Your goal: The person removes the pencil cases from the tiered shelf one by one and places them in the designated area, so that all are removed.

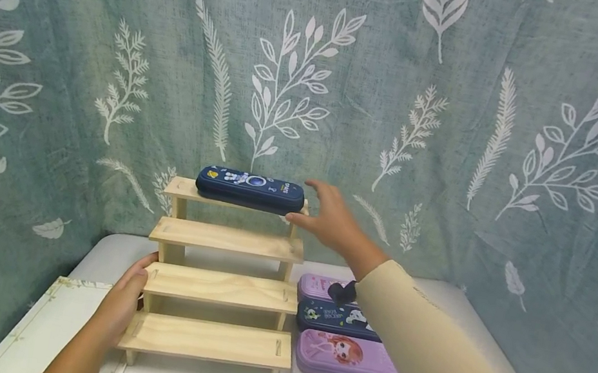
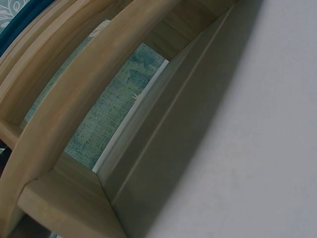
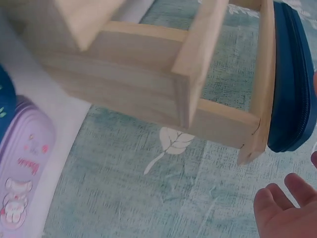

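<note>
A four-step wooden display rack stands on the white table. On its top step lies a navy pencil case with an astronaut design; its zip side shows in the right wrist view. My right hand is at the case's right end, thumb and fingers spread apart. In the right wrist view, several fingertips stand apart from the case, and whether the digit at the frame's edge touches it is unclear. My left hand holds the rack's left side near the second step from the bottom; part of its fingers is hidden behind the wood.
To the right of the rack lie a pink pencil case, a navy panda case and a purple case with a girl. My right sleeve partly covers them. A pale patterned board lies at left; a green leaf-print curtain hangs behind.
</note>
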{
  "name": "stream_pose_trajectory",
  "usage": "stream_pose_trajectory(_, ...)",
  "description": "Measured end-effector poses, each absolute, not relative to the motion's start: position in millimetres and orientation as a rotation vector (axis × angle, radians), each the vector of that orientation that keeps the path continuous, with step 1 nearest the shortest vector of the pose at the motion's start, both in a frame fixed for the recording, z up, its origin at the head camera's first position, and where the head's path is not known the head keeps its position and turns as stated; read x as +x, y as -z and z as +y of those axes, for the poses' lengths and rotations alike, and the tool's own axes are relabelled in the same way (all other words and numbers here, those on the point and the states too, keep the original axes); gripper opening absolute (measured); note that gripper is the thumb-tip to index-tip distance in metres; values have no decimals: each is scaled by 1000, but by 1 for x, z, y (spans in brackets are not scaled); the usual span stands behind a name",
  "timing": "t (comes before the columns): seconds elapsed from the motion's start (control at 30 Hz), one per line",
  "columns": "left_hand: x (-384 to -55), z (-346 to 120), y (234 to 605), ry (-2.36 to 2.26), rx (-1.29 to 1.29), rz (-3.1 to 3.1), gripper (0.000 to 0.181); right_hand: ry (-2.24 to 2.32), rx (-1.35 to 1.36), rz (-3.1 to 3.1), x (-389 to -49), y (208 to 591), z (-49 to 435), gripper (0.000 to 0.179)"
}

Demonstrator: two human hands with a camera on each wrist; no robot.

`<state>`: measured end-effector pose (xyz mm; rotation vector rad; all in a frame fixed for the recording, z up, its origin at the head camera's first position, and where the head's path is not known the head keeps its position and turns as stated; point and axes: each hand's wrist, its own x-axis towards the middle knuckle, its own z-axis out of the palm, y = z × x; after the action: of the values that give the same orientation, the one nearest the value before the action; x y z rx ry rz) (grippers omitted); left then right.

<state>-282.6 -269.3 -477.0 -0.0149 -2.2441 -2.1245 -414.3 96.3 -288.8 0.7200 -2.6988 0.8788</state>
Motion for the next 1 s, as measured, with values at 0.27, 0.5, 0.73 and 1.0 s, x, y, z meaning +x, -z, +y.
stream_pose_trajectory(0.27,-281,-272,477,2097,-20,-2272,55,-955,659,-2741,-429,283,71,94)
stream_pose_trajectory(0.5,-283,-275,472,2074,-12,-2262,54,-965,668,-2753,-439,284,51,98)
stream_pose_trajectory(0.73,-283,-272,470,2110,-39,-2246,54,-1018,670,-2764,-444,283,44,98)
stream_pose_trajectory(1.0,-281,-269,474,2123,-69,-2229,55,-1105,668,-2809,-448,290,48,80)
